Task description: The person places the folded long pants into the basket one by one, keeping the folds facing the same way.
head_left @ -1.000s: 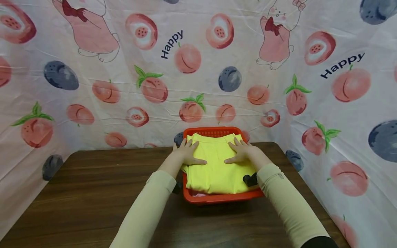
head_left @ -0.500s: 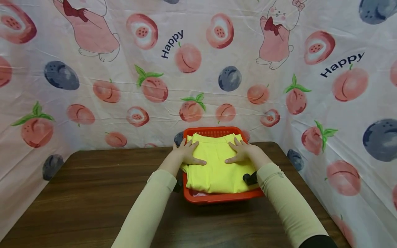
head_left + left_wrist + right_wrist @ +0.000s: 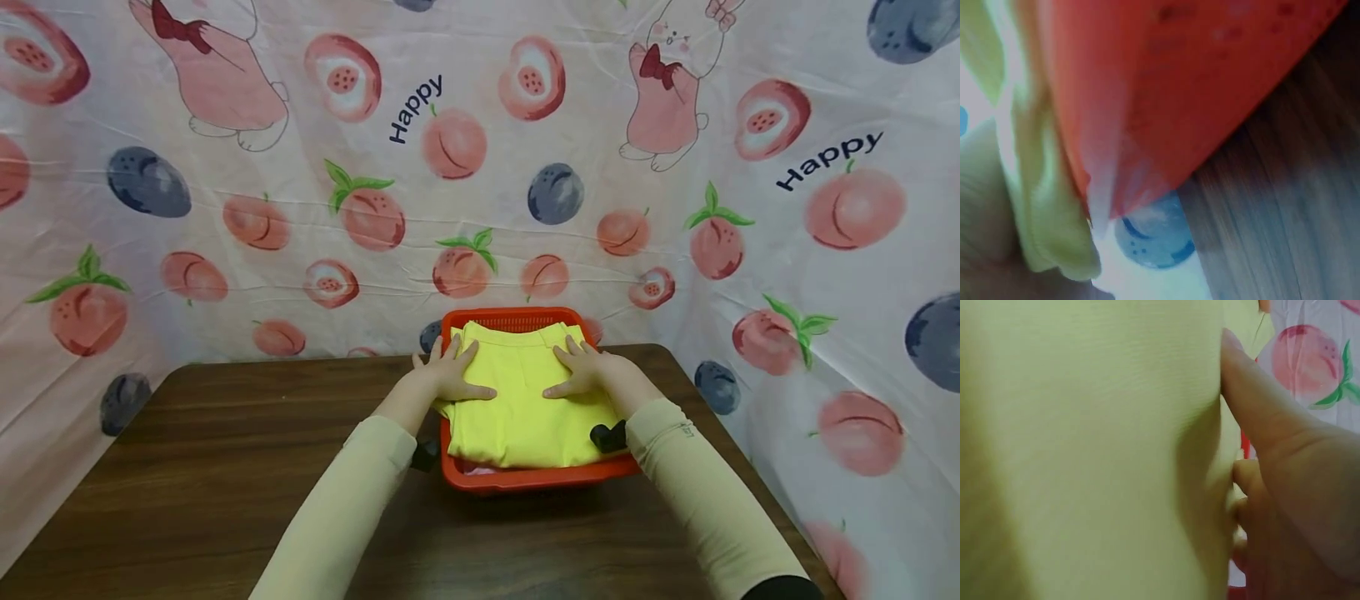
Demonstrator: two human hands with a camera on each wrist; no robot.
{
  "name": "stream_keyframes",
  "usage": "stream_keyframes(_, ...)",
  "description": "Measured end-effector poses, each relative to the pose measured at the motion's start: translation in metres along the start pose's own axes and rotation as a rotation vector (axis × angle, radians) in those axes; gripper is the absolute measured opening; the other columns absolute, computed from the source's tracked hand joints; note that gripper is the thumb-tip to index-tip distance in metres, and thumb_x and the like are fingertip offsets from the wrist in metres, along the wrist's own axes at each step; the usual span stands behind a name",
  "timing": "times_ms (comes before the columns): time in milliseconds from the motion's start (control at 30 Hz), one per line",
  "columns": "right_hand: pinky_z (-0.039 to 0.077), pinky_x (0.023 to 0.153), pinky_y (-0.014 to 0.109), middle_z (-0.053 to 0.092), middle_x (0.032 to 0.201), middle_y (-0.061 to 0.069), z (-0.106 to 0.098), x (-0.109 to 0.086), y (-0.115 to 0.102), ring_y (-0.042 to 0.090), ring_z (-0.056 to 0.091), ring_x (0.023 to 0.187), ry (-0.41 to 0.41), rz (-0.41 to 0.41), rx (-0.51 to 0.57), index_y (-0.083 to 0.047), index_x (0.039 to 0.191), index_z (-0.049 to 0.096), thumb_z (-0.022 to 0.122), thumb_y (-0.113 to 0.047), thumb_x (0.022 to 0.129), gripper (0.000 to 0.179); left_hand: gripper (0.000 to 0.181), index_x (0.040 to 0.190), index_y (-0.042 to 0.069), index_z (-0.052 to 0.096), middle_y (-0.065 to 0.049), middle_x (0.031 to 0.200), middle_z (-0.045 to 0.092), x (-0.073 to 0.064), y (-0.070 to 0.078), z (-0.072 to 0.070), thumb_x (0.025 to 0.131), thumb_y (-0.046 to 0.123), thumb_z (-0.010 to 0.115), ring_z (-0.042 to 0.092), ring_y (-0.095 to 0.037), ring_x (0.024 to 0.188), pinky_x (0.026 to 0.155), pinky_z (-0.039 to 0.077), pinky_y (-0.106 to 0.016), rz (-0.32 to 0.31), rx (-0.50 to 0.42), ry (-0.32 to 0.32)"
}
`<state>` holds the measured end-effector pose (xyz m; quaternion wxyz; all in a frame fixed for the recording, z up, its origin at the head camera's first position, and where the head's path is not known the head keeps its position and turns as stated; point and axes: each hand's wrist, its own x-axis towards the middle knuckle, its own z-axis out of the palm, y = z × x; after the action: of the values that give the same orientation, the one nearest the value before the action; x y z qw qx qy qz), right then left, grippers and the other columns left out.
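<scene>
A folded yellow garment with a waistband lies in a red plastic basket, filling most of it. My left hand rests on the garment's left side, fingers spread and thumb pointing inward. On the opposite side my right hand lies the same way, its fingers also spread. In the left wrist view, a yellow fold of the garment hangs over the rim beside the basket's red wall. Seen from the right wrist, the thumb and fingertips of my right hand touch the yellow cloth.
The basket stands on a dark wooden table near its back right corner. Behind and to the right hangs a white curtain printed with peaches and rabbits. A bit of pink cloth shows under the garment at the basket's front.
My left hand and forearm have shifted very slightly to the left. The right hand stays in place on the garment, and the basket looks unmoved.
</scene>
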<state>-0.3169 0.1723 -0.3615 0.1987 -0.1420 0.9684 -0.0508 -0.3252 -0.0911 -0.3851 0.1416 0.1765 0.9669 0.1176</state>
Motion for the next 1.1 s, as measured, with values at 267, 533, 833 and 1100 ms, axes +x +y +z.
stream_keyframes(267,0.005,0.108,0.063,0.004,0.156,0.024,0.001,-0.024,-0.005,0.044,-0.001,0.141,-0.052,-0.02,-0.049,-0.006,0.154,0.015,0.055,-0.058,0.089,0.093,0.087,0.155,0.019,0.019,-0.009,0.159,-0.003,-0.024,0.013,0.002,0.088,0.066,0.05,-0.015,-0.031,0.142,0.103,-0.01,-0.066,0.098,0.094,-0.039)
stream_keyframes(533,0.005,0.107,0.064,0.009,0.155,0.026,0.012,-0.047,-0.007,0.045,0.002,0.14,-0.043,-0.063,-0.062,-0.004,0.152,0.02,0.063,-0.058,0.084,0.097,0.086,0.153,0.025,0.025,-0.009,0.159,0.008,-0.05,0.022,0.008,0.084,0.068,0.053,-0.005,-0.032,0.143,0.104,-0.006,-0.066,0.169,0.122,-0.071)
stream_keyframes(833,0.005,0.107,0.065,0.01,0.155,0.025,0.037,-0.06,-0.005,0.047,0.004,0.14,0.051,-0.107,-0.112,-0.007,0.153,0.022,0.066,-0.064,0.078,0.104,0.085,0.148,0.031,0.039,-0.019,0.157,0.012,-0.06,0.035,0.02,0.077,0.076,0.053,0.001,-0.042,0.142,0.104,-0.001,-0.068,0.138,0.216,-0.031)
stream_keyframes(1100,0.002,0.108,0.062,0.008,0.157,0.019,0.048,-0.064,0.004,0.042,0.002,0.142,0.108,-0.107,-0.133,-0.008,0.153,0.02,0.064,-0.068,0.075,0.108,0.091,0.149,0.031,0.035,-0.015,0.158,0.008,-0.063,0.034,0.025,0.074,0.074,0.06,-0.003,-0.039,0.142,0.105,-0.001,-0.067,0.121,0.208,-0.003)
